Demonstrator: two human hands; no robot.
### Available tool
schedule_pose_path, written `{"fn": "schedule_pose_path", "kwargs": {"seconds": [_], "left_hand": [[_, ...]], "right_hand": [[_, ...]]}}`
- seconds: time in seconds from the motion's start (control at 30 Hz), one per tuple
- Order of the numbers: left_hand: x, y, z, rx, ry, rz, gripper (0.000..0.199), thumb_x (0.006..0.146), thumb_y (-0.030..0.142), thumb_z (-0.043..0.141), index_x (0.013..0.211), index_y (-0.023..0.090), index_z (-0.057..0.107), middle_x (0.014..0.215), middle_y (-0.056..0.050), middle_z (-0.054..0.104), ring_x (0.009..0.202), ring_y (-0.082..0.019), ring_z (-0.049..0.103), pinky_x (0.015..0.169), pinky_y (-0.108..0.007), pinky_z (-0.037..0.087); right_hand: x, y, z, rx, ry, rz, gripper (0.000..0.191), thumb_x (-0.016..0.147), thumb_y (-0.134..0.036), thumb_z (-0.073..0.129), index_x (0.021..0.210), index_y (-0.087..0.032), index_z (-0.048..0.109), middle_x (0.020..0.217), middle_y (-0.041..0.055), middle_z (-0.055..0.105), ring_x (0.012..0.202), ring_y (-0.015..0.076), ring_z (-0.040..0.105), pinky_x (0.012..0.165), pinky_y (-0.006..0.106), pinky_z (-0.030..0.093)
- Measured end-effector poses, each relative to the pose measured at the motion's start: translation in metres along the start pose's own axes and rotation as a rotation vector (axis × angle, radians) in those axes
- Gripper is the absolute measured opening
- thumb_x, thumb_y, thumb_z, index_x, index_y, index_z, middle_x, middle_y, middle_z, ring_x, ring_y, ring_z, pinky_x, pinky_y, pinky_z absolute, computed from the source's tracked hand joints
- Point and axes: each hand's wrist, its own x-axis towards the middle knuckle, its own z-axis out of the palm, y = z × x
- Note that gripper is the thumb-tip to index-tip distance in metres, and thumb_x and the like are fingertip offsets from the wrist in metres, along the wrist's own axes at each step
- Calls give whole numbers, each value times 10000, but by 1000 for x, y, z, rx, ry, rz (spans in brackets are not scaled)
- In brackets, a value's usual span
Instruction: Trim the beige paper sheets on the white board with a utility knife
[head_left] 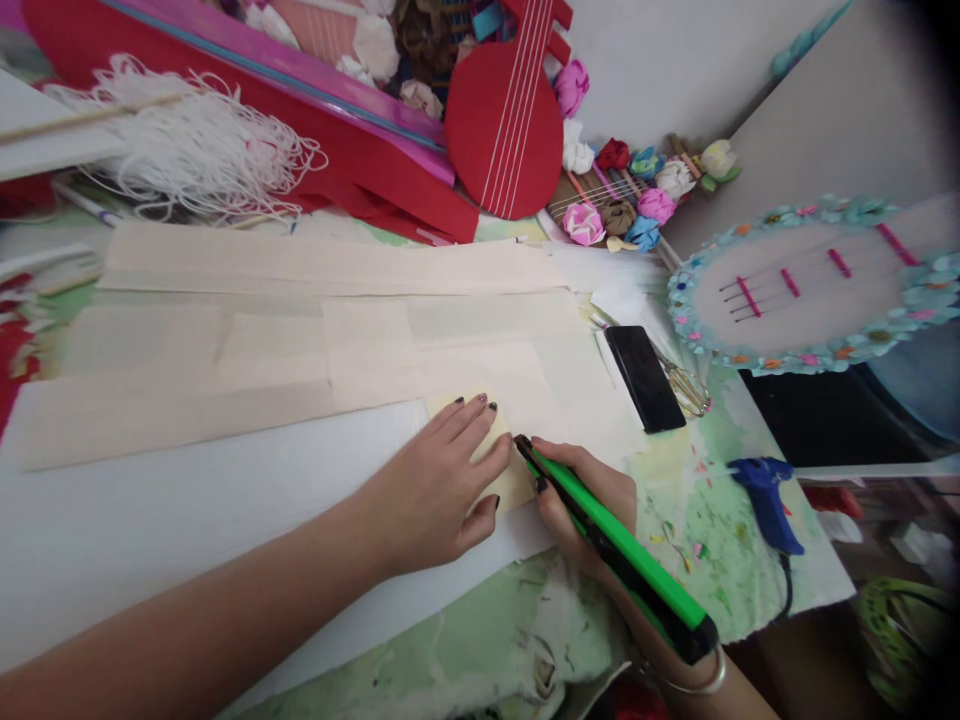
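Evidently, the green-and-black box cutter (630, 547) was in the right hand (604, 485), whose fingers had closed around its front end. Its black nose pointed at the edge of a pale yellow sheet (513, 485), close to the left index fingertip; whether a blade was out could not be told. The left hand (442, 485) lay flat on that sheet, fingers spread and gripping nothing. A silver bangle (709, 675) circled the right wrist.

The yellow sheet sat at the near edge of overlapping cream pieces (180, 420), which partly covered a white board (150, 520). To the right, a black smartphone (643, 380) lay screen dark, just beside gold-handled scissors (686, 388). Nearer the table's right edge, a blue hot glue gun (765, 500) rested on the green-stained table cover (697, 590).

Beyond the cream pieces stood a red lute-shaped cutout (487, 120) strung with white lines, with crumpled-paper flowers (585, 224) to its right and a tangle of white cord (187, 140) to its left. At far right, an oval panel (810, 320) carried pink bars and a turquoise flower border.
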Motion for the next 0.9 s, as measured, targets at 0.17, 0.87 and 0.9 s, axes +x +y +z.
{"fn": "schedule_pose_path", "kwargs": {"seconds": [0.17,0.87,0.9], "left_hand": [[1,-1,0,-7,5,5,472,875,290,526,1277,44,552,1355,-275,503,1365,-421,393,1124,-556,350],[0,0,-1,-22,7,-2,462,872,284,532,1267,48,577,1345,-273,512,1365,-419,396,1131,-544,342],[0,0,-1,-24,8,-2,463,871,285,533,1267,50,577,1344,-271,513,1364,-418,397,1130,-543,344]], "right_hand": [[-5,5,2,7,7,-14,367,808,-134,552,1156,-243,596,1048,48,744,927,209,733,814,321,605],[-9,10,9,-17,93,-88,345,789,-125,522,1109,-227,599,888,37,728,764,184,723,699,301,601],[-9,9,9,-15,81,-82,344,788,-123,523,1107,-226,600,901,41,730,783,187,725,717,307,602]]}}
